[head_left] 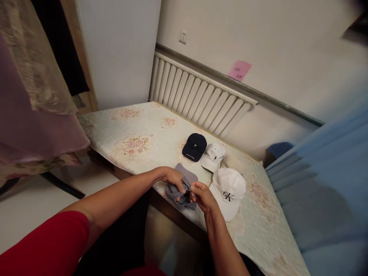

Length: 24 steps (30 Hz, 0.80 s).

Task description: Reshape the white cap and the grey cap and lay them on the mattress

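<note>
A grey baseball cap (186,171) rests at the front edge of the bed, its brim pointing away from me and its back strap toward my fingers. My left hand (174,179) is closed on the strap from the left. From the right, my right hand (202,194) pinches the strap's other end. Just beyond lie a navy cap (194,147) and a small white cap (214,155). A larger white cap with black CK letters (229,188) sits close to the right of my right hand.
The bed's floral cover (135,143) spreads under the caps. Behind it a white radiator (198,94) runs along the wall. A blue curtain (324,184) hangs at the right. Clothes (40,76) drape over a chair at the left.
</note>
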Tool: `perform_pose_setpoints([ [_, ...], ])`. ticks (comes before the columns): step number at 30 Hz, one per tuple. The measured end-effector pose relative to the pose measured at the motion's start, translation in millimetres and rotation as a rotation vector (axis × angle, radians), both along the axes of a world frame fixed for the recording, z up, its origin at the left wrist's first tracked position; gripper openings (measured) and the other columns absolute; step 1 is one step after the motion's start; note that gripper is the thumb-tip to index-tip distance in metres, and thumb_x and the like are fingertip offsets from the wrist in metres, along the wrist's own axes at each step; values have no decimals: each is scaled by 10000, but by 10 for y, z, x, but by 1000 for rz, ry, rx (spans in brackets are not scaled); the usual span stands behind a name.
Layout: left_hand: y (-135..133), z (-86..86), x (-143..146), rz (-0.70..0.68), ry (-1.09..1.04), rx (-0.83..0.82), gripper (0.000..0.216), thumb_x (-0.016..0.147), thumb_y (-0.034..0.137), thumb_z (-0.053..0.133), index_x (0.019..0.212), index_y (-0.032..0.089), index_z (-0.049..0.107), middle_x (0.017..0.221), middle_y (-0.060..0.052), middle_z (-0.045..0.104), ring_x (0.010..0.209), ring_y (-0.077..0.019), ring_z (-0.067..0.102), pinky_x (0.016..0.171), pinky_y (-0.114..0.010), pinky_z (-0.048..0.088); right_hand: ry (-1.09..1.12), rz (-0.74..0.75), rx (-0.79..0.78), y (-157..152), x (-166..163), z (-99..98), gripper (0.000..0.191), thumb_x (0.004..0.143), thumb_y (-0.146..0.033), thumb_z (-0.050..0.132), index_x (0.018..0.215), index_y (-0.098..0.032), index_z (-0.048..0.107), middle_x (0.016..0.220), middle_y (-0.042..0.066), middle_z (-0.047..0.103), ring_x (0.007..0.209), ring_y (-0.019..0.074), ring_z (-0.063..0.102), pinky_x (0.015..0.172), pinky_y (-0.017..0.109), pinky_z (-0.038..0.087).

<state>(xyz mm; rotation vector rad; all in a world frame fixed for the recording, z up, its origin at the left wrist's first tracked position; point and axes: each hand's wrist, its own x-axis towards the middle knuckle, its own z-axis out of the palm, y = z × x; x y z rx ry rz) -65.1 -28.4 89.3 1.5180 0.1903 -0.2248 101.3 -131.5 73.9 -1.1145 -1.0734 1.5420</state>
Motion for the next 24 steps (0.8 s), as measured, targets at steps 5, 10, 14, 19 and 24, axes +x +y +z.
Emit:
perform_pose_setpoints([
  [5, 64, -132, -49, 195, 23, -45, 240, 596, 265, 727, 810, 173, 672, 708, 8, 668, 607, -129, 587, 639, -259, 479, 45, 35, -69, 6, 30, -35, 342, 625, -410, 749, 630, -192, 485, 450, -85, 458, 345, 37, 284, 349, 186, 253],
  [10, 80, -186, -77, 165, 129, -47, 218, 559, 245, 730, 747, 168, 651, 664, 23, 643, 589, -126, 557, 634, -260, 455, 42, 101, -133, 17, 12, -29, 345, 611, -392, 767, 662, -179, 501, 437, -93, 439, 334, 15, 225, 331, 166, 141],
  [14, 55, -168, -94, 180, 133, -14, 214, 564, 248, 741, 736, 173, 637, 653, 41, 629, 581, -111, 544, 625, -237, 437, 23, 136, -161, 11, 1, 22, 332, 612, -379, 764, 661, -173, 509, 427, -95, 430, 328, 8, 197, 329, 166, 101],
  [19, -6, -119, -187, 200, 46, -50, 266, 611, 330, 744, 814, 183, 655, 681, 29, 646, 602, -113, 566, 637, -235, 448, -7, 132, -170, -57, 14, 36, 301, 641, -379, 730, 656, -180, 504, 404, -101, 410, 321, 16, 202, 327, 171, 103],
  [24, -58, -71, -306, 247, 27, -144, 345, 583, 365, 777, 837, 175, 643, 683, 29, 625, 579, -96, 541, 594, -213, 428, -37, 127, -162, -130, -3, 31, 271, 668, -366, 700, 651, -182, 502, 401, -98, 416, 325, 23, 218, 330, 174, 117],
])
